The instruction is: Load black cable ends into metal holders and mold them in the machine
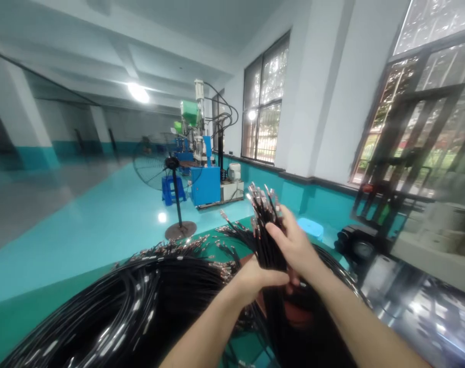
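A thick bundle of black cables (268,250) stands roughly upright in front of me, its metal-tipped ends pointing up. My right hand (291,237) wraps around it from the right, just below the tips, with the thumb across the front. Lower down, my left hand (257,276) grips the same bundle, its thumb pointing right. The bundle's lower part runs down between my forearms into dark shadow. To the left lies a large coil of black cables (140,286), with many tipped ends spread along its far edge.
A black pedestal fan (174,189) stands beyond the coil. Behind it are a blue machine (205,185) and a blue stool (173,190). At the right are a light-blue stool (310,227) and blurred machinery (427,225) near the window. The green work surface (32,317) lies under the coil.
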`<state>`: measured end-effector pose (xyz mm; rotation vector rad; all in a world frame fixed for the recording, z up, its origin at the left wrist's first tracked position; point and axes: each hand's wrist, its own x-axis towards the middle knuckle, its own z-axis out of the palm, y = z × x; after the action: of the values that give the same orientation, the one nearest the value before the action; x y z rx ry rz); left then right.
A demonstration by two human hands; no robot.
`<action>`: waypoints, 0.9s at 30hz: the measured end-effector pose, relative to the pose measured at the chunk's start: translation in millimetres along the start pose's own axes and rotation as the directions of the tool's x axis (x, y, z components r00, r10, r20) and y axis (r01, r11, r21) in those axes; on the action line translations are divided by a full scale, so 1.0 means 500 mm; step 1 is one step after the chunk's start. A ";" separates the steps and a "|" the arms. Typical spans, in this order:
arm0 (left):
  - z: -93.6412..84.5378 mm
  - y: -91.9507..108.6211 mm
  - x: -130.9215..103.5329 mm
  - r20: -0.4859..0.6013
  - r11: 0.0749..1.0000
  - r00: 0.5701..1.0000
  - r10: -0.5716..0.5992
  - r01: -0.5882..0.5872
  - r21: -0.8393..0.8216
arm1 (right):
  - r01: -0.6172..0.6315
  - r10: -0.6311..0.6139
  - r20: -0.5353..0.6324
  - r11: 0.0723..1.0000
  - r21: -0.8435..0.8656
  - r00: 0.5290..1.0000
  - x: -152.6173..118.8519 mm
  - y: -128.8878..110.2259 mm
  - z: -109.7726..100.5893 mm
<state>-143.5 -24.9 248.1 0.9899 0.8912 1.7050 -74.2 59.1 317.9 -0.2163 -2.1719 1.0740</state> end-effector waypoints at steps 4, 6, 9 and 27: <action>-0.014 -0.008 -0.032 -0.200 0.962 0.972 0.124 -0.167 -0.215 | 0.229 -0.114 0.301 0.894 -0.384 0.947 0.004 -0.058 0.017; -0.028 -0.021 -0.061 -0.252 0.935 0.947 0.201 -0.262 -0.237 | 0.227 -0.054 0.485 0.925 -0.305 0.873 0.018 -0.051 0.019; -0.054 -0.045 -0.099 -0.383 0.888 0.893 0.237 -0.359 -0.287 | 0.040 0.188 0.467 0.899 -0.435 0.864 0.041 0.039 0.021; -0.163 -0.114 -0.066 -0.669 0.840 0.738 -0.089 -0.304 -0.448 | -0.482 0.612 -0.019 0.603 -0.635 0.791 0.075 0.421 0.100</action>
<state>-189.1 -49.7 157.1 0.0098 0.7096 2.3024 -165.4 178.7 158.2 -1.2090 -2.6700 0.6431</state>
